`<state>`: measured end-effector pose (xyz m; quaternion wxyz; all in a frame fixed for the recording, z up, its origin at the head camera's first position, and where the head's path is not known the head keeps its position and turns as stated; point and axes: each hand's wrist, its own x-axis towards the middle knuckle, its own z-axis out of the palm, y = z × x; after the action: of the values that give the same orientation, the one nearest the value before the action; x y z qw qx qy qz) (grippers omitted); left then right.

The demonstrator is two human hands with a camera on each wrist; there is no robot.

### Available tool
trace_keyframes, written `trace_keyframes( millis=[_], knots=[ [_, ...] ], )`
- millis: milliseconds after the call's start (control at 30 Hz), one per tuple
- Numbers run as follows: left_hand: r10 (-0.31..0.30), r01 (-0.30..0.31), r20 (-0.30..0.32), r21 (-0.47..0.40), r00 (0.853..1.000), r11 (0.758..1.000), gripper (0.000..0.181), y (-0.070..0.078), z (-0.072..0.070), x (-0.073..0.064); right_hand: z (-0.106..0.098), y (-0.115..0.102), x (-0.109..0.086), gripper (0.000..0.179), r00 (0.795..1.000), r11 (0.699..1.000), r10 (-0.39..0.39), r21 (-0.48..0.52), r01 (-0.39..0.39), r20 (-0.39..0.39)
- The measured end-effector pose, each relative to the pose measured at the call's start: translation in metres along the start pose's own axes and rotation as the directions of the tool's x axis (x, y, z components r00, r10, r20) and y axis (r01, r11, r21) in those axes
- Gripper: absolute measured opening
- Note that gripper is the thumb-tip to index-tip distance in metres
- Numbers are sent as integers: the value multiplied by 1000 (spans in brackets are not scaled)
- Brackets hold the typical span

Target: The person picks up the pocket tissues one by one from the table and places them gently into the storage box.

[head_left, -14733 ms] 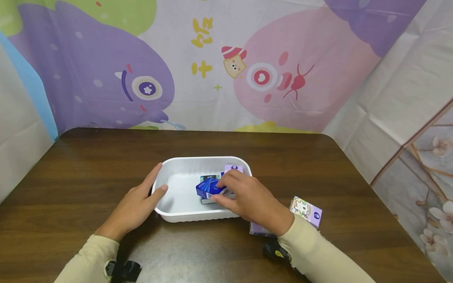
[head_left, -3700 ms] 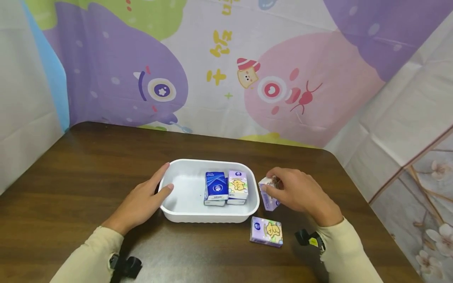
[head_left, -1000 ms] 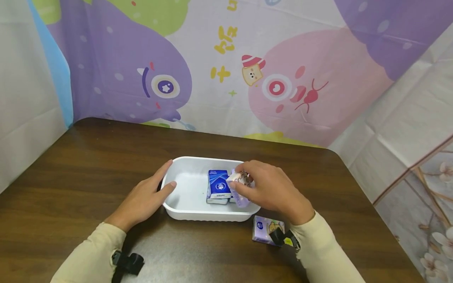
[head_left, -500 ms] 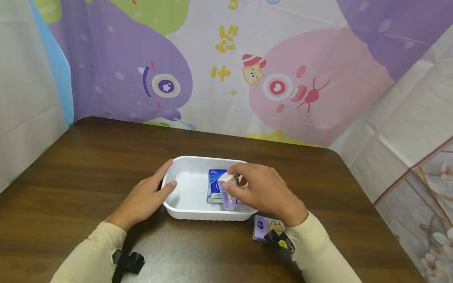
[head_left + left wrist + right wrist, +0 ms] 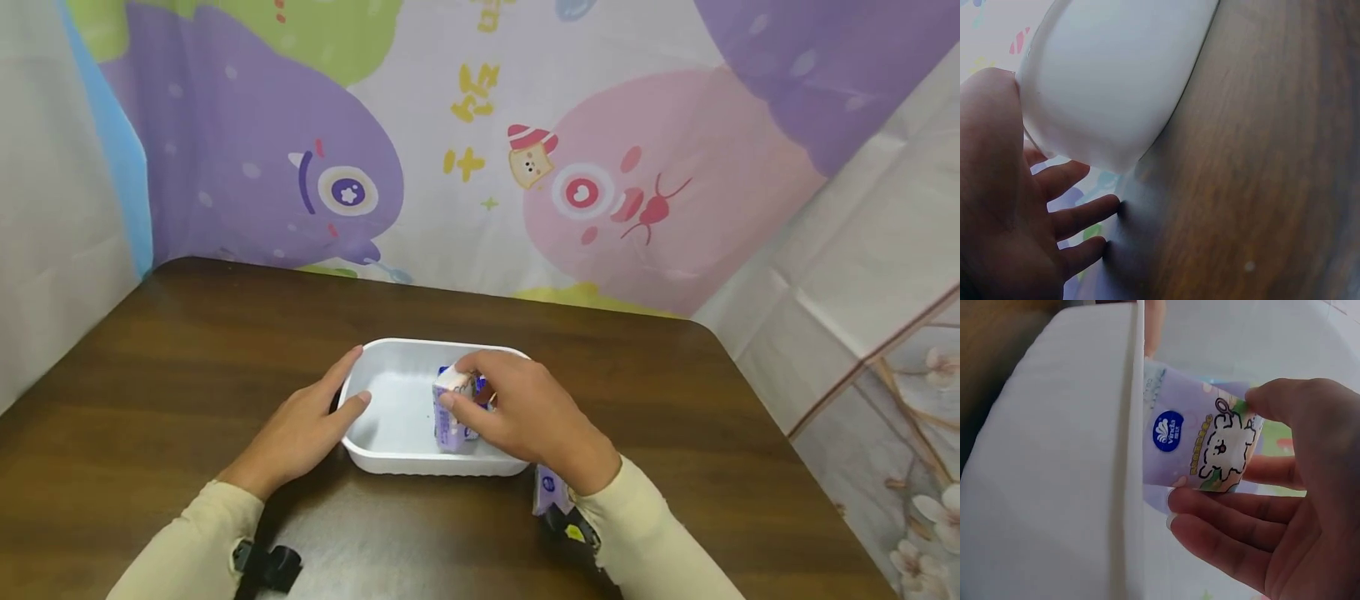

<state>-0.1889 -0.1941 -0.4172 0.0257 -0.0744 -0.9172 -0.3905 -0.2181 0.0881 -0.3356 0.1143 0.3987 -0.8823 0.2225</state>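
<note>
A white plastic basin (image 5: pixel 435 463) stands on the brown table. My left hand (image 5: pixel 296 433) rests at its left end with the fingers fairly straight, the thumb over the rim; the left wrist view shows fingertips beside the basin's outer wall (image 5: pixel 1110 81). With thumb and fingertips my right hand (image 5: pixel 528 408) pinches a purple pack of tissues (image 5: pixel 449 425), held upright inside the basin. A cartoon white dog and the Vinda logo mark this tissue pack (image 5: pixel 1194 434) in the right wrist view. Blue packs in the basin are mostly hidden behind the held pack and hand.
Another purple tissue pack (image 5: pixel 550 487) lies on the table (image 5: pixel 405 533) at the basin's front right, partly covered by the right wrist's camera (image 5: pixel 562 523). A cartoon-printed cloth (image 5: pixel 450 233) hangs behind the table's back edge.
Over the last second my right hand has carried the purple tissue pack leftward across the blue packs, into the basin's middle. Earlier it picked that pack up right of the basin. The left hand stays put.
</note>
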Motion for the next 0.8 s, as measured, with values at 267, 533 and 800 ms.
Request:
trace_keyframes(
  millis=[267, 533, 800],
  knots=[
    [5, -5, -12, 8, 1000, 1000, 68, -4, 6, -7, 20, -13, -1, 28, 997, 996, -51, 74, 55, -53],
    [-1, 1, -12, 1, 1000, 1000, 68, -4, 7, -7, 32, -18, 0, 29, 996, 999, 10, 54, -5, -89],
    [2, -2, -11, 5, 1000, 1000, 68, 2, 2, -1, 29, -19, 7, 32, 992, 996, 86, 33, -84, -90]
  ],
)
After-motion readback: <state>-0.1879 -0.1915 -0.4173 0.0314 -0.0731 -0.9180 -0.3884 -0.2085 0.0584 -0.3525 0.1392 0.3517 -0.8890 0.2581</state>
